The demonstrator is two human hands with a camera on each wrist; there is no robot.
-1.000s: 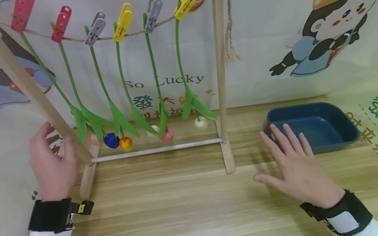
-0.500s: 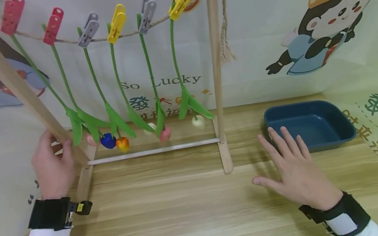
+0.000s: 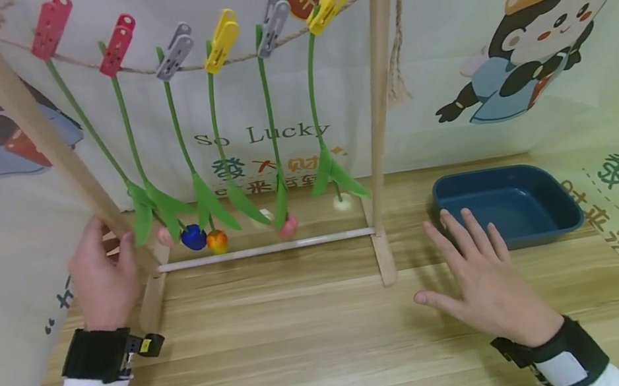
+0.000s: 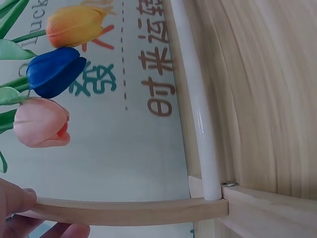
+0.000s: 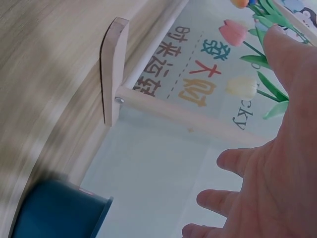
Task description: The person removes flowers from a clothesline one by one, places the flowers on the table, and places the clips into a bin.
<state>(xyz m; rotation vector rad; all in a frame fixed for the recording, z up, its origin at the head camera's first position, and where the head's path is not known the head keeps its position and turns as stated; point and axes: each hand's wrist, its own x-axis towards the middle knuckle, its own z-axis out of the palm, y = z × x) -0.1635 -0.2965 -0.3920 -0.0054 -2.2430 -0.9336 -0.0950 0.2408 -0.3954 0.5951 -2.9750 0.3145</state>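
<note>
My left hand [image 3: 101,271] grips the left post [image 3: 36,130] of a wooden rack low down, thumb [image 4: 22,196] on one side and fingers on the other. A rope [image 3: 246,58] runs across the rack's top. Red, grey and yellow clothespins [image 3: 221,40] hold several artificial tulips head-down from it, among them a blue tulip [image 3: 193,237], an orange tulip [image 3: 217,241] and a white tulip [image 3: 341,202]. Between the rack's feet spans a white rod [image 3: 267,250]. Fingers spread and holding nothing, my right hand [image 3: 486,287] hovers palm down beside a blue basin [image 3: 556,233].
The basin stands right of the rack on the wood-grain table [image 3: 286,356]. Behind the rack rises a printed paper backdrop [image 3: 445,52] with cartoon figures and lettering, folding round at both sides. A frayed rope end [image 3: 399,79] dangles by the right post [image 3: 382,75].
My left hand has closed on the left post. Since half a second ago the rack has shifted right together with that hand, tulips and all. The right hand keeps its place.
</note>
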